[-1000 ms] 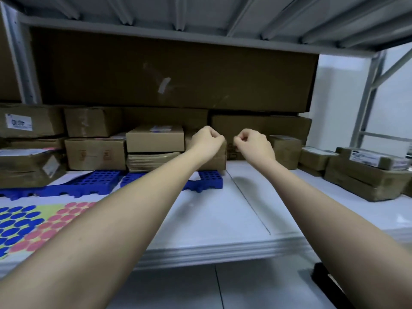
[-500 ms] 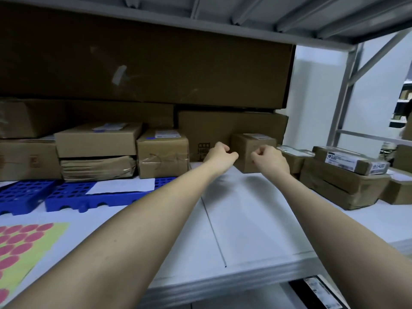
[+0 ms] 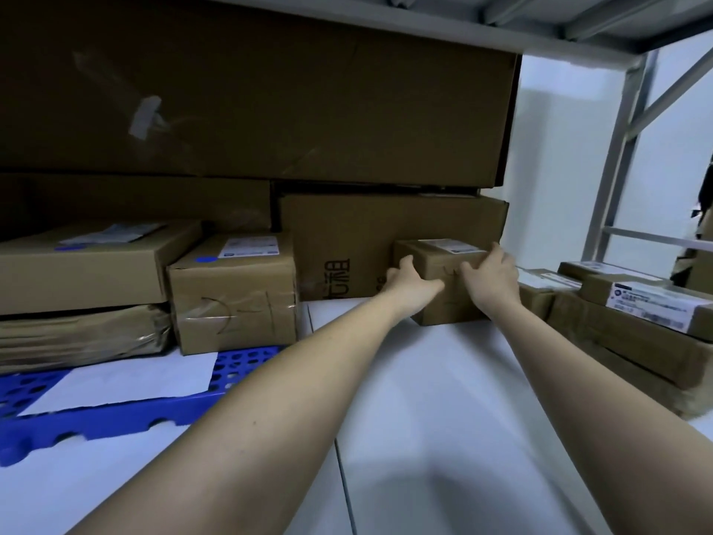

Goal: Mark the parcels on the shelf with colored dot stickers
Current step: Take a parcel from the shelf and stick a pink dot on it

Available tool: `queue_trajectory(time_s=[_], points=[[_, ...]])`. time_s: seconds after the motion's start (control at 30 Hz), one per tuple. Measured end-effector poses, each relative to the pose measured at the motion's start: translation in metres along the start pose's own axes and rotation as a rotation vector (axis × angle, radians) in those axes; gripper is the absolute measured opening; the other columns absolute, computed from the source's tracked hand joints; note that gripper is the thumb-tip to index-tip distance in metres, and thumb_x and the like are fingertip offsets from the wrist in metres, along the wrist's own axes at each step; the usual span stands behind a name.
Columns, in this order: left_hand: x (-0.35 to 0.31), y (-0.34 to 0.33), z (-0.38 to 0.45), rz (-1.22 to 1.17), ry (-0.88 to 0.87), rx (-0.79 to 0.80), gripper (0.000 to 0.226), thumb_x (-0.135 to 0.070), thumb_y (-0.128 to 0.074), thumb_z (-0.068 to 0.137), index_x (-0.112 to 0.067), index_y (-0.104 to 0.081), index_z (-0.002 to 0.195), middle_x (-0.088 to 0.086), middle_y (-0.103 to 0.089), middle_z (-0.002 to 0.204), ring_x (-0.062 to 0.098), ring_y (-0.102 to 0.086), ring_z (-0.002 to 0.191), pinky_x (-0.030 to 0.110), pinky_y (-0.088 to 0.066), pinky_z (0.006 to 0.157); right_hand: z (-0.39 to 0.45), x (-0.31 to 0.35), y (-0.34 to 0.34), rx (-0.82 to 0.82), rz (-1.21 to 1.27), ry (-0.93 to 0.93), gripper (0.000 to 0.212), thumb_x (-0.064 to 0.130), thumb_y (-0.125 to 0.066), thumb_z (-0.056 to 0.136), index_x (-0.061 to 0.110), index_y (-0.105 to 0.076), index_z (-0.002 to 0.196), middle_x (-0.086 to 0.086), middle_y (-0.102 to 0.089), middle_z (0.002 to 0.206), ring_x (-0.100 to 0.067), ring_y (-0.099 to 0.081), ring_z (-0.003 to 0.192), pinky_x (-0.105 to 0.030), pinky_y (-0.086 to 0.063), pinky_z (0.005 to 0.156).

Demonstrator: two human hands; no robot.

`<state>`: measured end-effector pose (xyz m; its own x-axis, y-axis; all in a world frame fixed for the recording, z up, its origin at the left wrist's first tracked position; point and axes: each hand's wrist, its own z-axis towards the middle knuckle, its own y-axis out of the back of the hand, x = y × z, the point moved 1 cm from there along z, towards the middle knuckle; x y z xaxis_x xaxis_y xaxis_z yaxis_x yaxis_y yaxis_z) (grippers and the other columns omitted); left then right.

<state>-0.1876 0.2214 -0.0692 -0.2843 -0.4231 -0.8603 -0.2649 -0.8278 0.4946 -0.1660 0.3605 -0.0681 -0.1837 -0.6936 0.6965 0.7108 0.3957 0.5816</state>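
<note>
Both hands [image 3: 451,281] now around parcel [image 3: 443,264]

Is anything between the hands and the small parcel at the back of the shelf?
Nothing visible. The left hand and the right hand already grip the small parcel by its two sides. The white shelf board in front of it is bare, should it be pulled forward.

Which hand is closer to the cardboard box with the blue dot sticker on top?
Left. The left hand grips the near left side of a small brown cardboard parcel, on the side toward the blue-dotted box; the right hand grips the parcel's far side, farther away.
</note>
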Motion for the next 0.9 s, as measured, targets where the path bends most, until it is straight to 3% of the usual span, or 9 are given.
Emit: queue_trajectory(time_s=[0.17,0.33,0.5,0.63,0.77,0.9], points=[[-0.001,-0.012,0.018,-0.109,0.060,0.054,0.086,-0.043,-0.056,0.086,-0.030,-0.005,0.153,0.009,-0.021,0.155,0.030,-0.030,0.138,0.038,-0.032,0.109,0.026,-0.005,-0.018,-0.021,0.103,-0.081,0.068,0.036,-0.046,0.098,0.003,-0.019,0.151,-0.022,-0.029,0.153,-0.039,-0.025,0.141,-0.044,-0.022,0.115],[-0.003,-0.019,0.013,-0.311,0.113,0.120,0.109,-0.063,-0.050,0.057,-0.033,-0.006,0.152,0.002,-0.029,0.154,0.026,-0.035,0.137,0.043,-0.032,0.111,0.033,-0.002,-0.026,-0.046,0.309,-0.201,0.066,0.037,-0.050,0.094,0.001,-0.031,0.146,-0.022,-0.038,0.148,-0.037,-0.033,0.138,-0.042,-0.026,0.114],[-0.009,-0.008,-0.004,-0.331,0.138,0.118,0.105,-0.064,-0.051,0.060,-0.032,-0.009,0.151,0.002,-0.032,0.150,0.025,-0.035,0.134,0.043,-0.034,0.109,0.028,-0.001,-0.018,-0.050,0.502,-0.318,0.072,0.045,-0.047,0.072,0.004,-0.051,0.132,-0.018,-0.051,0.135,-0.038,-0.047,0.124,-0.045,-0.040,0.106],[-0.016,0.005,-0.031,-0.313,0.134,0.089,0.106,-0.061,-0.052,0.050,-0.029,-0.021,0.146,0.002,-0.041,0.139,0.022,-0.041,0.125,0.040,-0.040,0.102,0.015,0.004,-0.009,-0.031,0.551,-0.335,0.068,0.047,-0.047,0.070,0.014,-0.060,0.127,-0.016,-0.054,0.133,-0.038,-0.049,0.122,-0.046,-0.041,0.107],[-0.025,0.022,-0.058,-0.345,0.114,0.060,0.106,-0.058,-0.054,0.045,-0.025,-0.025,0.142,0.003,-0.045,0.135,0.022,-0.046,0.121,0.040,-0.042,0.101,-0.019,0.027,0.010,-0.074,0.602,-0.279,0.044,0.040,-0.049,0.087,0.025,-0.060,0.126,-0.011,-0.052,0.135,-0.032,-0.045,0.126,-0.045,-0.035,0.110],[-0.033,0.035,-0.090,-0.381,0.085,0.031,0.106,-0.057,-0.058,0.044,-0.023,-0.028,0.140,0.005,-0.049,0.132,0.024,-0.051,0.118,0.041,-0.045,0.100,-0.052,0.046,0.025,-0.084,0.690,-0.221,0.039,0.041,-0.045,0.092,0.031,-0.052,0.129,-0.006,-0.049,0.134,-0.030,-0.038,0.130,-0.045,-0.032,0.110]])
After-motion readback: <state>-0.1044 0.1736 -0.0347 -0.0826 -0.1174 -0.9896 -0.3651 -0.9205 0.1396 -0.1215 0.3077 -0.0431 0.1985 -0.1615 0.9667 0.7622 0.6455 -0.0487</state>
